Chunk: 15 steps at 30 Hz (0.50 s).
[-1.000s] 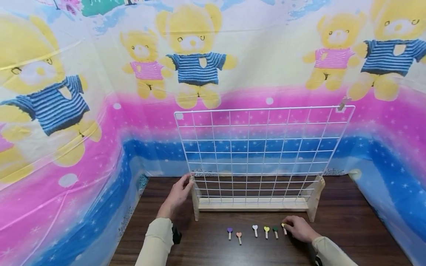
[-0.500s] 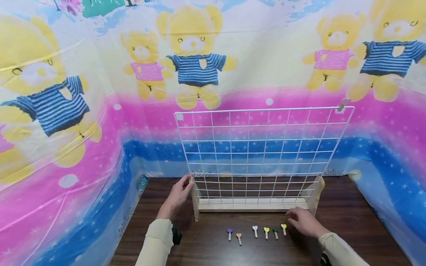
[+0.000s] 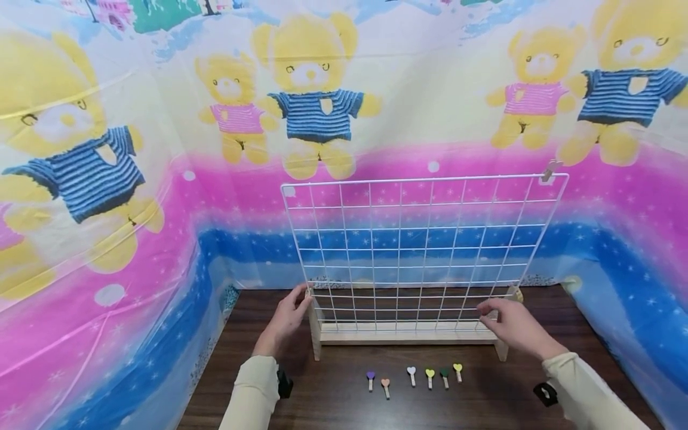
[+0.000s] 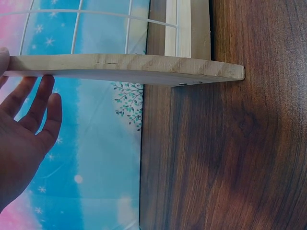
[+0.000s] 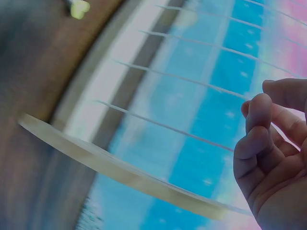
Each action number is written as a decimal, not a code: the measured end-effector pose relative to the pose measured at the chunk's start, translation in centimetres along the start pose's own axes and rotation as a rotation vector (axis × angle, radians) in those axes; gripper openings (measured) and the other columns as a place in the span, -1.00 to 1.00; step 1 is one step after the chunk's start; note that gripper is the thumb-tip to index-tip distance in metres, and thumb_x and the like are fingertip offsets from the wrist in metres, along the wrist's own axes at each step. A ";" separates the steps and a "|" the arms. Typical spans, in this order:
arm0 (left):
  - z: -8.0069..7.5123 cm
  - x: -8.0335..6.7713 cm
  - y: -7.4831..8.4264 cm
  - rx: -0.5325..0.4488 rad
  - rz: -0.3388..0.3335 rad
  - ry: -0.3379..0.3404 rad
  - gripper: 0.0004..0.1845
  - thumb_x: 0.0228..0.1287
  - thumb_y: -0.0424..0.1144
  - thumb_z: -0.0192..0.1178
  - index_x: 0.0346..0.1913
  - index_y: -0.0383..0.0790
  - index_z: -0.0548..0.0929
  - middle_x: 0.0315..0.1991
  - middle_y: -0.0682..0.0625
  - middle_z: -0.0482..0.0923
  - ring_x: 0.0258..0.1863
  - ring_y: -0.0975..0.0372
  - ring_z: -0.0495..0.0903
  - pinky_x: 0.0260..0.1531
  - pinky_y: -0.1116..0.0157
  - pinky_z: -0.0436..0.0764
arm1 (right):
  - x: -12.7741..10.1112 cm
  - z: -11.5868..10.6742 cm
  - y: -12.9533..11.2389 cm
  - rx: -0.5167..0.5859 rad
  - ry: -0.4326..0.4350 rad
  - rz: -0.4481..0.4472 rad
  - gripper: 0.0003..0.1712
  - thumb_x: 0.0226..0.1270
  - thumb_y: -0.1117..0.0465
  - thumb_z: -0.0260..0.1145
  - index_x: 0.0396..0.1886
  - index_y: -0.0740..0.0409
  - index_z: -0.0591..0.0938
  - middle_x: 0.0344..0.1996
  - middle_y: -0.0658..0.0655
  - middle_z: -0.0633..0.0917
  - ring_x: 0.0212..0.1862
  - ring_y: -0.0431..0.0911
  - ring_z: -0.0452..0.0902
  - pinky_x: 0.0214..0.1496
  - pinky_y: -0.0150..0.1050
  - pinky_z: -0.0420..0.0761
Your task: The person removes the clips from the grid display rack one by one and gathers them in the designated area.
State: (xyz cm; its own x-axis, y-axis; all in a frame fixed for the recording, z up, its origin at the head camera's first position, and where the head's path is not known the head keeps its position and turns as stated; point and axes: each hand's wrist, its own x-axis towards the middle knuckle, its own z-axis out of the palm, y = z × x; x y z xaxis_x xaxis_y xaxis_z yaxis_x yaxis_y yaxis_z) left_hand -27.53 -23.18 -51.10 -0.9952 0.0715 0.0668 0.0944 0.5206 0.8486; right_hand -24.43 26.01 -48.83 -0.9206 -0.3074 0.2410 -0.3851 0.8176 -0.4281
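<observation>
From the head view the wire grid rack [image 3: 424,257] is seen upright on the desk [image 3: 537,370], left hand [image 3: 285,319] at its left post and right hand [image 3: 513,325] by its right foot, six heart pegs [image 3: 412,374] lying in front, whereas the left wrist view shows relaxed straight fingers [image 4: 36,103] beside the wooden foot [image 4: 129,68], and the blurred right wrist view shows loosely curled fingers [image 5: 259,139] grasping nothing.

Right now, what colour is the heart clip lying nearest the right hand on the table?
Yellow: the heart clip at the row's right end, clearest in the head view.

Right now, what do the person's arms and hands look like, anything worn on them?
Both arms wear long cream sleeves down to the wrists. The left hand and right hand are bare, with no gloves or rings showing. A small black device sits by each wrist.
</observation>
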 end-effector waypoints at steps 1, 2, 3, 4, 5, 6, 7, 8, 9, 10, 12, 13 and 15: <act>0.0 0.0 0.0 -0.001 0.000 0.001 -0.60 0.47 -0.12 -0.03 0.32 0.02 0.37 0.18 -0.15 0.43 0.16 0.01 0.41 0.04 -0.04 0.45 | 0.1 -0.6 -0.2 0.001 0.008 0.001 -0.83 0.25 0.26 0.31 -0.15 0.11 0.66 -0.31 0.01 0.66 -0.55 -0.28 0.38 -0.56 -0.32 0.40; 0.0 0.0 -0.1 -0.003 -0.001 0.002 -0.59 0.47 -0.11 -0.03 0.32 0.02 0.37 0.18 -0.15 0.43 0.16 0.02 0.41 0.04 -0.03 0.45 | 0.2 -1.2 -0.4 -0.001 0.018 -0.006 -0.82 0.26 0.26 0.31 -0.14 0.12 0.65 -0.31 0.01 0.66 -0.53 -0.29 0.40 -0.56 -0.33 0.41; 0.0 0.0 -0.1 -0.003 0.000 0.003 -0.59 0.47 -0.11 -0.03 0.32 0.02 0.37 0.18 -0.15 0.43 0.16 0.02 0.41 0.04 -0.03 0.45 | 0.4 -1.9 -0.7 0.002 0.030 -0.011 -0.80 0.26 0.25 0.30 -0.12 0.14 0.65 -0.31 0.03 0.66 -0.53 -0.28 0.41 -0.57 -0.33 0.42; 0.0 0.1 -0.1 -0.004 0.001 0.003 -0.59 0.47 -0.10 -0.03 0.32 0.02 0.37 0.18 -0.14 0.43 0.16 0.02 0.41 0.04 -0.03 0.45 | 0.5 -2.5 -0.9 0.002 0.045 -0.021 -0.79 0.27 0.25 0.30 -0.10 0.15 0.65 -0.31 0.04 0.66 -0.52 -0.28 0.43 -0.57 -0.33 0.43; 0.0 0.1 -0.2 -0.004 0.004 0.003 -0.59 0.47 -0.11 -0.03 0.32 0.01 0.37 0.18 -0.14 0.43 0.16 0.02 0.42 0.04 -0.03 0.45 | 0.7 -3.1 -1.1 0.004 0.057 -0.026 -0.77 0.27 0.25 0.30 -0.08 0.16 0.64 -0.33 0.05 0.66 -0.52 -0.27 0.44 -0.58 -0.32 0.43; 0.0 0.1 -0.2 -0.006 0.004 0.002 -0.59 0.47 -0.11 -0.03 0.32 0.00 0.37 0.17 -0.14 0.44 0.16 0.02 0.42 0.04 -0.03 0.45 | 0.8 -3.8 -1.4 0.004 0.071 -0.029 -0.76 0.28 0.25 0.30 -0.06 0.16 0.63 -0.34 0.06 0.65 -0.52 -0.27 0.45 -0.58 -0.32 0.44; 0.0 0.1 -0.2 -0.008 0.005 0.001 -0.58 0.47 -0.11 -0.03 0.33 -0.01 0.37 0.17 -0.15 0.44 0.16 0.02 0.42 0.04 -0.03 0.45 | 1.0 -4.4 -1.6 -0.003 0.090 -0.035 -0.75 0.28 0.25 0.29 -0.05 0.16 0.63 -0.37 0.05 0.65 -0.53 -0.27 0.45 -0.59 -0.33 0.44; 0.0 0.1 -0.2 -0.010 0.002 0.000 -0.58 0.47 -0.12 -0.03 0.33 -0.02 0.37 0.17 -0.14 0.43 0.16 0.02 0.42 0.04 -0.03 0.45 | 1.1 -5.0 -1.8 -0.008 0.109 -0.043 -0.74 0.29 0.24 0.29 -0.03 0.16 0.62 -0.39 0.04 0.64 -0.54 -0.27 0.45 -0.60 -0.33 0.44; -0.1 0.1 -0.2 -0.012 0.001 0.000 -0.58 0.47 -0.12 -0.03 0.33 -0.01 0.37 0.17 -0.14 0.44 0.16 0.03 0.42 0.04 -0.02 0.45 | 1.3 -5.7 -2.1 -0.009 0.128 -0.054 -0.73 0.29 0.25 0.29 -0.02 0.16 0.62 -0.43 0.03 0.63 -0.56 -0.26 0.43 -0.62 -0.32 0.42; -0.1 0.1 -0.2 -0.012 -0.002 -0.001 -0.59 0.47 -0.12 -0.03 0.33 -0.01 0.37 0.17 -0.13 0.44 0.16 0.03 0.42 0.04 -0.02 0.45 | 1.4 -6.3 -2.4 -0.013 0.153 -0.066 -0.72 0.29 0.25 0.29 -0.01 0.15 0.62 -0.48 0.01 0.61 -0.57 -0.26 0.42 -0.63 -0.32 0.41; 0.0 0.1 -0.1 -0.011 -0.001 0.001 -0.59 0.47 -0.14 -0.03 0.33 -0.02 0.36 0.17 -0.14 0.43 0.16 0.02 0.42 0.04 -0.02 0.45 | 1.7 -7.5 -2.9 -0.019 0.211 -0.094 -0.72 0.27 0.26 0.31 -0.01 0.15 0.62 -0.56 -0.03 0.57 -0.61 -0.27 0.39 -0.66 -0.32 0.39; 0.0 0.1 -0.2 -0.009 -0.003 0.002 -0.59 0.47 -0.14 -0.03 0.32 0.00 0.37 0.18 -0.14 0.43 0.16 0.02 0.42 0.04 -0.02 0.45 | 1.9 -8.1 -3.2 -0.024 0.248 -0.117 -0.71 0.26 0.27 0.32 -0.02 0.15 0.63 -0.57 -0.03 0.56 -0.63 -0.28 0.38 -0.67 -0.33 0.38; 0.0 0.1 -0.2 -0.005 -0.001 0.005 -0.59 0.47 -0.13 -0.03 0.32 0.00 0.37 0.18 -0.14 0.43 0.16 0.02 0.42 0.04 -0.03 0.45 | 2.3 -9.2 -3.7 -0.025 0.321 -0.155 -0.70 0.22 0.31 0.35 -0.03 0.17 0.63 -0.57 -0.02 0.55 -0.65 -0.29 0.37 -0.68 -0.34 0.37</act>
State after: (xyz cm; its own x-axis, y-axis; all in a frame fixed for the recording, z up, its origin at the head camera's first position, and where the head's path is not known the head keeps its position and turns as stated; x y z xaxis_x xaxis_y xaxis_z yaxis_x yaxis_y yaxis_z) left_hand -27.65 -23.29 -51.23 -0.9954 0.0667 0.0683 0.0930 0.5160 0.8515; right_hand -24.51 26.75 -38.73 -0.7825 -0.2629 0.5645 -0.5129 0.7861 -0.3448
